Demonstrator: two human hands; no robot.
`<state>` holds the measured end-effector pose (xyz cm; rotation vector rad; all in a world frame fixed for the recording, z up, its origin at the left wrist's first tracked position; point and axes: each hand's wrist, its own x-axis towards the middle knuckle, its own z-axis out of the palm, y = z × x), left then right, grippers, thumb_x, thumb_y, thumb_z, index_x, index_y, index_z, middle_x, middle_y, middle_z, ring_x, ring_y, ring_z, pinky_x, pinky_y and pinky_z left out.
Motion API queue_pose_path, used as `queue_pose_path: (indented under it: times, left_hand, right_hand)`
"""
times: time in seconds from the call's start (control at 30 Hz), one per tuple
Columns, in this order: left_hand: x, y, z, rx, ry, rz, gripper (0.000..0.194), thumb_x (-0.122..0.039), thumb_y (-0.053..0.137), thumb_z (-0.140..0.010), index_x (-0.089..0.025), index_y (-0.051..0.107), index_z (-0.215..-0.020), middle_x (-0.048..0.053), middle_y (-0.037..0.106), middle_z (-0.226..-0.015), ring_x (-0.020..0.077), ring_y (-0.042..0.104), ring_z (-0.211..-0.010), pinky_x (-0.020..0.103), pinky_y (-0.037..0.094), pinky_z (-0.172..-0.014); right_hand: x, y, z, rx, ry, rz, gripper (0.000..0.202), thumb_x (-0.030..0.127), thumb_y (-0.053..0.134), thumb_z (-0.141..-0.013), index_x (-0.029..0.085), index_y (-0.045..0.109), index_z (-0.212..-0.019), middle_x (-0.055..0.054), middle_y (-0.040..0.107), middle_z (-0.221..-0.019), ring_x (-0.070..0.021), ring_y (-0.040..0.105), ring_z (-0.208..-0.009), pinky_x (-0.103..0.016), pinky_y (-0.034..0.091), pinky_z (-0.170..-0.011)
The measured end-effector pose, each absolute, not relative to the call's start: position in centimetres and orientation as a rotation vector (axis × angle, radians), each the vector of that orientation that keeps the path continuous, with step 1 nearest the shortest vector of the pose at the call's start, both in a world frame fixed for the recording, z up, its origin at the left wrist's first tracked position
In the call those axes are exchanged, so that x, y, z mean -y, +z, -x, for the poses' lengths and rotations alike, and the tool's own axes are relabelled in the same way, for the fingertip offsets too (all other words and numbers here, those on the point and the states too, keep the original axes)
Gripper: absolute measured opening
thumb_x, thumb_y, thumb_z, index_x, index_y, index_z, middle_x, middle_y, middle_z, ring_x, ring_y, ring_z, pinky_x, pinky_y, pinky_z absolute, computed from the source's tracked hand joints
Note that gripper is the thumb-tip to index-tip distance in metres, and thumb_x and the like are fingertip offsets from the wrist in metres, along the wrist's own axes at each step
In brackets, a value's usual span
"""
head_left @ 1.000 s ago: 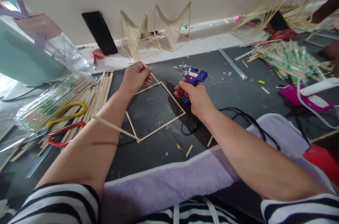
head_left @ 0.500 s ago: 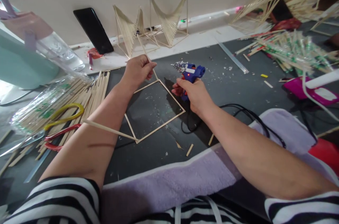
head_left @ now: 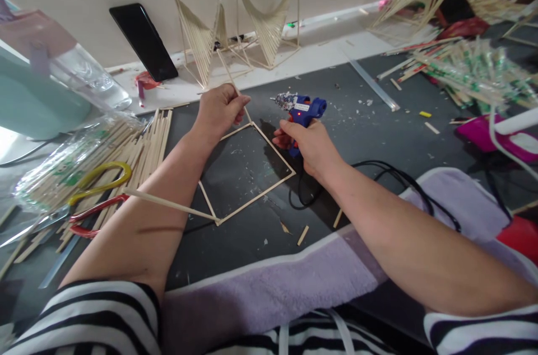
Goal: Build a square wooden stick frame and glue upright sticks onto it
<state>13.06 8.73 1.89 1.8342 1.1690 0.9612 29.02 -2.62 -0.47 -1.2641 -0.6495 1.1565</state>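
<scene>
My left hand [head_left: 222,111] pinches a thin wooden stick [head_left: 227,70] that stands at the far corner of a square stick frame [head_left: 257,201]. The frame lies flat on the dark table, its left side partly hidden by my forearm. From its near corner another wooden stick [head_left: 172,204] rises toward the left, over my forearm. My right hand [head_left: 309,141] is closed around the handle of a blue glue gun [head_left: 306,110], just right of the frame. A small red light glows on the gun, and its crusted nozzle points left, apart from the stick.
Scissors [head_left: 98,182] and many loose sticks [head_left: 147,145] lie left. A black phone [head_left: 145,44] leans on the wall beside stick models [head_left: 269,24]. Bagged sticks [head_left: 471,72] and a magenta object [head_left: 483,132] lie right. A black cable [head_left: 384,167] loops behind my right arm; a purple towel [head_left: 269,288] lines the front.
The view has shifted slightly. Both hands keep almost the same positions, the left still on the stick and the right still on the glue gun.
</scene>
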Motion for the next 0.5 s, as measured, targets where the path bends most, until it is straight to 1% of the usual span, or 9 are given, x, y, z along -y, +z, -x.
queue_pose_path:
  times: [0.17,0.33,0.5]
  left_hand:
    - [-8.93,1.66,-13.16,-1.197,0.954,-1.875,0.020,-0.024,0.066,-0.084,-0.018,0.057,-0.068,0.000,0.056,-0.058,0.0119,0.055,-0.056,0.022,0.045,-0.056]
    - [-8.95,1.61,-13.28,-1.207,0.950,-1.843,0.022,-0.025,0.067,-0.085,-0.018,0.056,-0.068,0.000,0.054,-0.059,0.0133,0.058,-0.062,0.022,0.045,-0.059]
    - [-8.56,1.72,-13.60,-1.198,0.980,-1.854,0.023,-0.022,0.066,-0.084,-0.019,0.055,-0.064,0.000,0.056,-0.057,0.0113,0.054,-0.055,0.022,0.044,-0.053]
  right_hand:
    - [2.58,-0.61,-29.04,0.665,1.156,1.256,0.012,0.022,0.067,-0.084,0.021,0.056,-0.080,0.002,0.066,-0.068,-0.0101,0.064,-0.057,-0.023,0.055,-0.060]
    - [2.56,-0.73,-29.06,0.667,1.151,1.246,0.014,0.022,0.070,-0.083,0.022,0.056,-0.081,0.002,0.065,-0.068,-0.0114,0.064,-0.057,-0.027,0.057,-0.063]
    - [2.58,-0.61,-28.98,0.660,1.159,1.247,0.011,0.020,0.067,-0.084,0.021,0.056,-0.082,0.003,0.065,-0.067,-0.0102,0.064,-0.057,-0.023,0.055,-0.060]
